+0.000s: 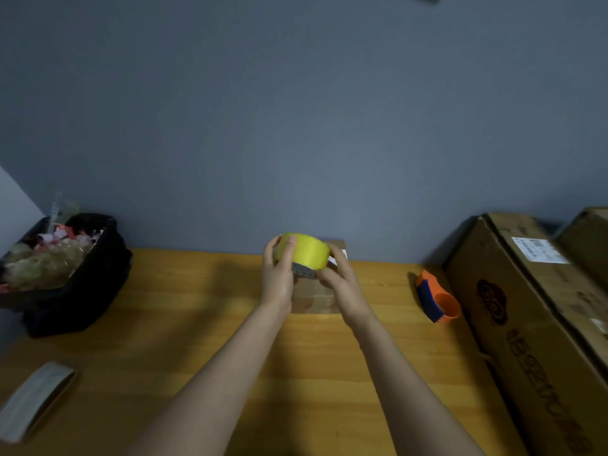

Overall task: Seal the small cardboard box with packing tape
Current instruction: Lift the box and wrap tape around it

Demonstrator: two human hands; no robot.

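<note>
A yellow roll of packing tape (306,253) is held up in the air over the small cardboard box (312,299), which sits on the wooden table (184,307) near the wall. My left hand (278,274) grips the roll's left side, thumb behind and fingers across the front. My right hand (340,279) holds the right side, fingertips at the roll's lower edge by the cardboard core. The hands hide most of the box; only its front face and a back corner with a white label show.
An orange and blue tape dispenser (436,299) lies to the right of the box. Large cardboard cartons (533,307) line the right edge. A black bin of scraps (62,274) stands at the left. A flat roll-like item (33,401) lies at the near left.
</note>
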